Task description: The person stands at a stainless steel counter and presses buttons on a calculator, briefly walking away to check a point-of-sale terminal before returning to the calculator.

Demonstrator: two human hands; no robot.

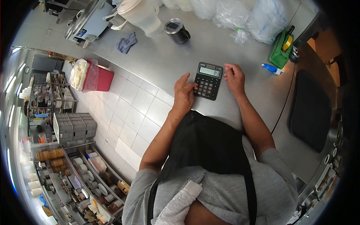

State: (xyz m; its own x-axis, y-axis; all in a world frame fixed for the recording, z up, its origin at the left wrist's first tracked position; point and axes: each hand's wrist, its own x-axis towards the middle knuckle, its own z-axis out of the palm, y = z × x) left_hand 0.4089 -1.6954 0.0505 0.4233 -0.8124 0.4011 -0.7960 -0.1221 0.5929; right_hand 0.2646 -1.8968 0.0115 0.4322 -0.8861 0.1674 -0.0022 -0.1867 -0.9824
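A black calculator lies on the steel table, digits showing on its display. My left hand is at its lower left side, with one fingertip at the keys and the other fingers apart. To the right of the calculator, my right hand rests on the tabletop, its fingers loosely bent and nothing visible in them. A small gap separates that hand from the calculator. Farther back stands a dark lidded mug.
A grey cloth and a translucent pitcher occupy the back left. Plastic bags, a green tape dispenser and a blue-and-white tube are at the back right. A red bin stands on the floor beside the table.
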